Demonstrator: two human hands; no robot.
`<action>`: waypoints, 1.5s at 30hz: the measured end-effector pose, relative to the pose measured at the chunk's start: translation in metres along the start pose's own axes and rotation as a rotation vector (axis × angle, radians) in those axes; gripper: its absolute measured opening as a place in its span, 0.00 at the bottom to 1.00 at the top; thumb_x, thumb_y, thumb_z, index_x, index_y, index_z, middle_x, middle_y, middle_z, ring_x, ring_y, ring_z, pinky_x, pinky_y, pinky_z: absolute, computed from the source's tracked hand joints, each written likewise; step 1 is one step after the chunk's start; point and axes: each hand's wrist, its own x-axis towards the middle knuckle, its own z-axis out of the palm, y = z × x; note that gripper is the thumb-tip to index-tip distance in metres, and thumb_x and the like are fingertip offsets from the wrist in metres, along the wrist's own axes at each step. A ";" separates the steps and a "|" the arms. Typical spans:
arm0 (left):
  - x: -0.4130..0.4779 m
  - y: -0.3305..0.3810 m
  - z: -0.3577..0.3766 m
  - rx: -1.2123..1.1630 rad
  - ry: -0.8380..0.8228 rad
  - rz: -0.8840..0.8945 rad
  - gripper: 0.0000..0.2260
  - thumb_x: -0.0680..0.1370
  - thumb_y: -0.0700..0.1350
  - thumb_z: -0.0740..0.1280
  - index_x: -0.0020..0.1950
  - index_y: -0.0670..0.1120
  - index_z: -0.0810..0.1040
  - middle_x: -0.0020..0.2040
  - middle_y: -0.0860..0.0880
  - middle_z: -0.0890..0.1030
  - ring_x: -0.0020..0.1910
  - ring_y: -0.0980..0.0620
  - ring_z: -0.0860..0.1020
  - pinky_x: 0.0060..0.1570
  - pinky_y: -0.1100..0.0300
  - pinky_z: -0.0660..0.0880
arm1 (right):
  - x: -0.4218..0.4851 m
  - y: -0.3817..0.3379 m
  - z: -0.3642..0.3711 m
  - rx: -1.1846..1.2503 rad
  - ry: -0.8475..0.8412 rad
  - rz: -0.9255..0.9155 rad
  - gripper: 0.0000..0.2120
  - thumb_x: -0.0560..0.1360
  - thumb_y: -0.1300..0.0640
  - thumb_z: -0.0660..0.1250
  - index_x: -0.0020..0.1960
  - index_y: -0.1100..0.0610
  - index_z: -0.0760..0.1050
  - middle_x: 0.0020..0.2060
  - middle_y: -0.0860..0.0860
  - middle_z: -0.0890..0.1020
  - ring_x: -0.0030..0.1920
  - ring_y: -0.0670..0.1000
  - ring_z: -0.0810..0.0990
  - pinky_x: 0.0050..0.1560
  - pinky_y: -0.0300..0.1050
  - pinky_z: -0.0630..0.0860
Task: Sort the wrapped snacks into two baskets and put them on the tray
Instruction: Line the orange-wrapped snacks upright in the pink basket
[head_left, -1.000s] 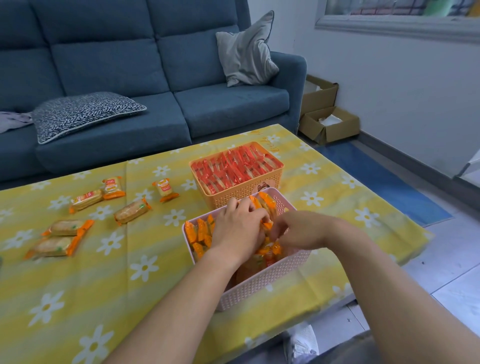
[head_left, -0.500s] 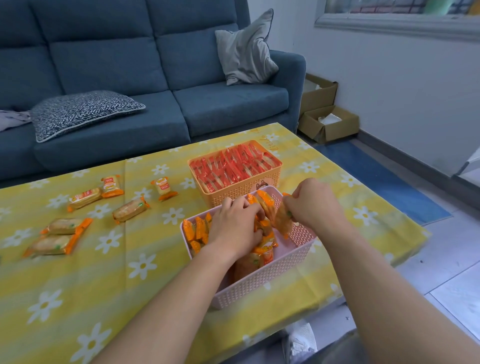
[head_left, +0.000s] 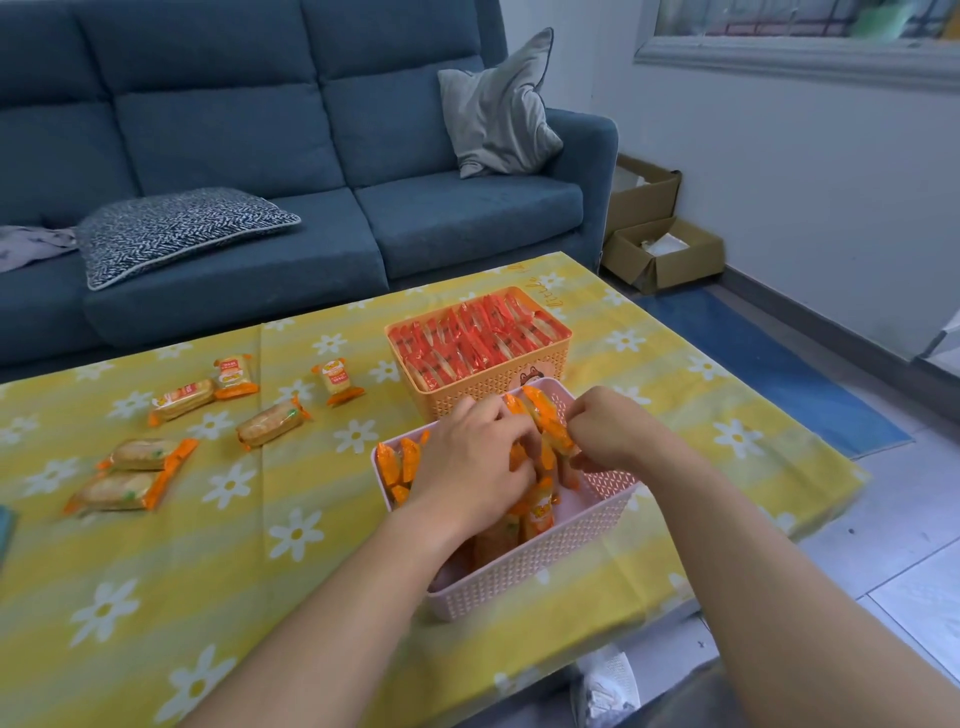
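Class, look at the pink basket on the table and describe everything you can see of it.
The pink basket is a rectangular container that looks like plastic, with walls pierced in a woven lattice pattern and a smooth rim. It stands upright on the yellow daisy-print tablecloth, near the table's front edge, just in front of the orange basket. Orange-wrapped snacks stand inside it in rows, leaving bare floor on its right side. The left hand reaches into it; the right hand holds a snack over it.
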 end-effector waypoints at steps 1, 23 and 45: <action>-0.004 0.003 -0.003 0.007 -0.017 0.009 0.03 0.74 0.53 0.68 0.47 0.57 0.78 0.44 0.58 0.73 0.49 0.51 0.71 0.43 0.57 0.65 | -0.002 0.000 -0.002 -0.032 0.057 -0.012 0.10 0.72 0.65 0.56 0.39 0.67 0.75 0.36 0.64 0.83 0.39 0.63 0.84 0.40 0.53 0.82; -0.058 -0.014 -0.014 0.153 -0.089 0.000 0.19 0.74 0.57 0.70 0.64 0.60 0.75 0.54 0.57 0.73 0.56 0.52 0.68 0.48 0.57 0.70 | -0.045 -0.022 0.012 -0.495 -0.041 -0.192 0.09 0.71 0.57 0.69 0.48 0.48 0.84 0.44 0.47 0.83 0.47 0.52 0.83 0.43 0.45 0.79; -0.078 -0.044 -0.041 0.139 -0.245 -0.001 0.10 0.72 0.46 0.69 0.47 0.61 0.83 0.51 0.62 0.77 0.51 0.55 0.71 0.41 0.60 0.68 | -0.058 -0.032 0.025 -0.378 -0.195 -0.524 0.13 0.73 0.67 0.65 0.44 0.50 0.80 0.41 0.48 0.83 0.41 0.50 0.81 0.42 0.46 0.78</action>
